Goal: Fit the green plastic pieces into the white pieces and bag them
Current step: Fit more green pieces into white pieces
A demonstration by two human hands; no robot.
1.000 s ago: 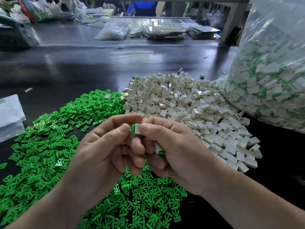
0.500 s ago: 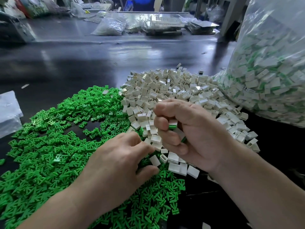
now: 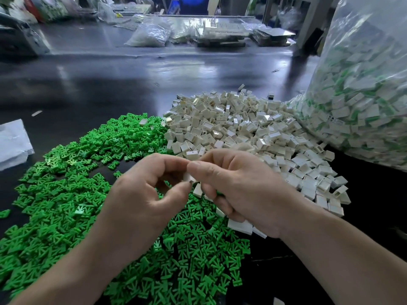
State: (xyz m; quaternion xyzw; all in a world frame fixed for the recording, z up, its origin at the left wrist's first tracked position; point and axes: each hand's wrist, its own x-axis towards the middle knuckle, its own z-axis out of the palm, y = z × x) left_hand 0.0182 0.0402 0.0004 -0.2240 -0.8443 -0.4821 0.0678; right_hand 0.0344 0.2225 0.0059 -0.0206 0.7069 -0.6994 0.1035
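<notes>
Pinching a white piece (image 3: pixel 189 177) between left hand (image 3: pixel 141 201) and right hand (image 3: pixel 242 190), both grips narrow, above green pieces (image 3: pixel 66 194) on dark worktop (image 3: pixel 110 84).

Nothing legible shows anywhere; the clear bag (image 3: pixel 363 95) at the right carries a small dark printed mark (image 3: pixel 333 120) low on its side, too small and blurred to read; the coloured packages (image 3: pixel 50 7) at the far left of the bench (image 3: pixel 110 84) show print as colour only, no letters to make out.
</notes>
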